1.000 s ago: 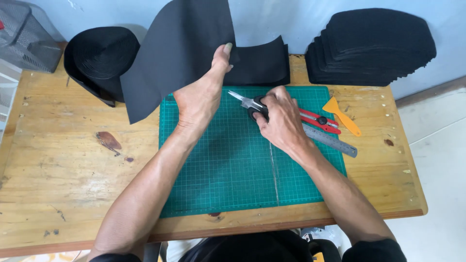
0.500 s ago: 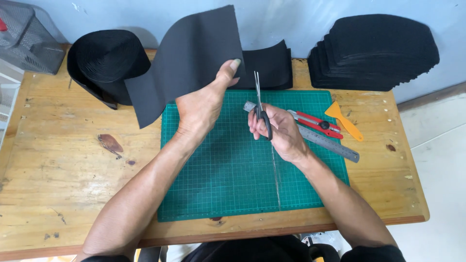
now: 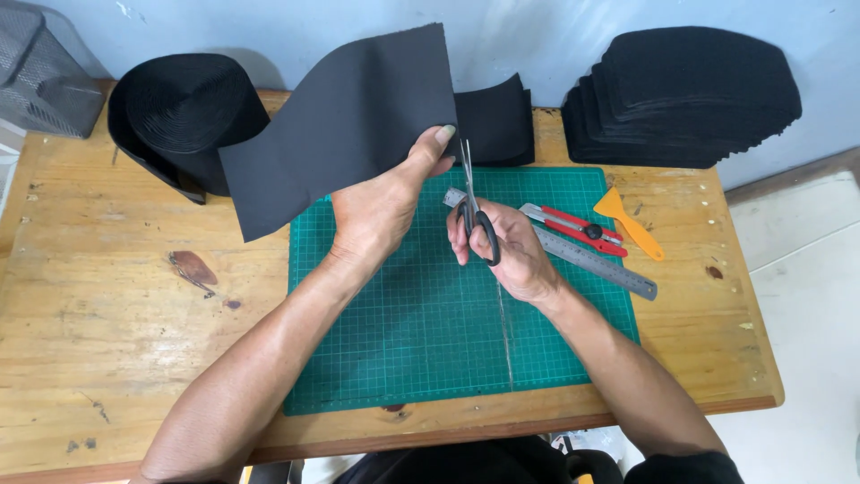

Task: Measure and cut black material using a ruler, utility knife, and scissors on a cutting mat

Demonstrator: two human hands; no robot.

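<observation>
My left hand [image 3: 381, 211] grips the lower right corner of a wide black fabric strip [image 3: 345, 125], lifted above the green cutting mat [image 3: 421, 350]. The strip runs back to a black roll [image 3: 184, 116] at the far left of the wooden table. My right hand [image 3: 506, 246] holds black-handled scissors [image 3: 473, 202], blades pointing up beside the strip's right edge, just right of my left thumb.
A steel ruler [image 3: 587, 260], a red utility knife [image 3: 573, 224] and an orange scraper [image 3: 627, 220] lie at the mat's right side. A tall stack of cut black pieces [image 3: 685, 94] sits at the back right, a smaller curved black piece [image 3: 493, 121] behind the mat, a grey mesh bin [image 3: 45, 76] far left.
My right hand lifted the scissors off the mat and turned the blades upright toward the strip's edge. My left hand raised the strip slightly higher.
</observation>
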